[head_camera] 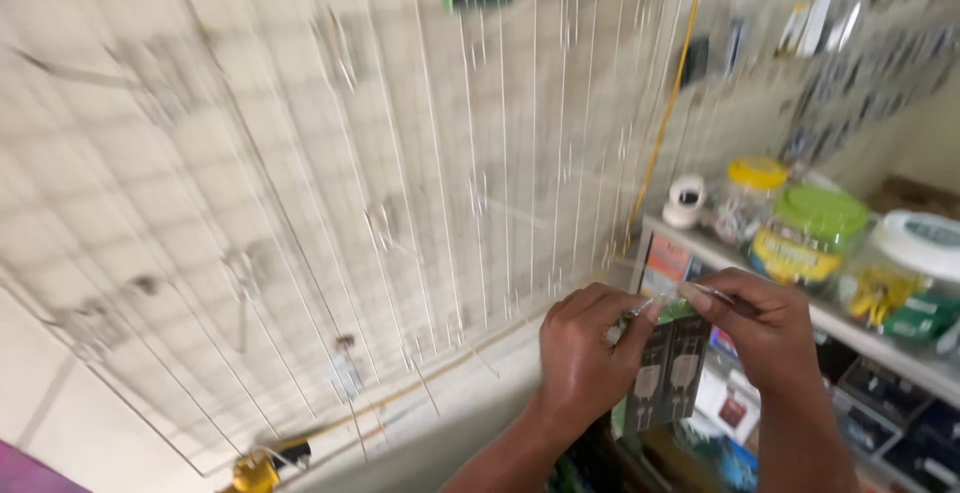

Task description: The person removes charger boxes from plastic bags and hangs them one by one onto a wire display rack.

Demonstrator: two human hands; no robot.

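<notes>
Both hands pinch one dark charger pack [668,373] at its top, left hand [585,353] & right hand [765,328] closed on it, not yet hung on wire grid [300,203], hooks mostly bare.

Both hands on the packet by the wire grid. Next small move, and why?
Probably lift the dark packet toward a hook on the white wire grid. The left hand and right hand pinch its top edge together, below and right of the grid, whose hooks nearby look bare. Motion blur hides the grip detail.
</notes>
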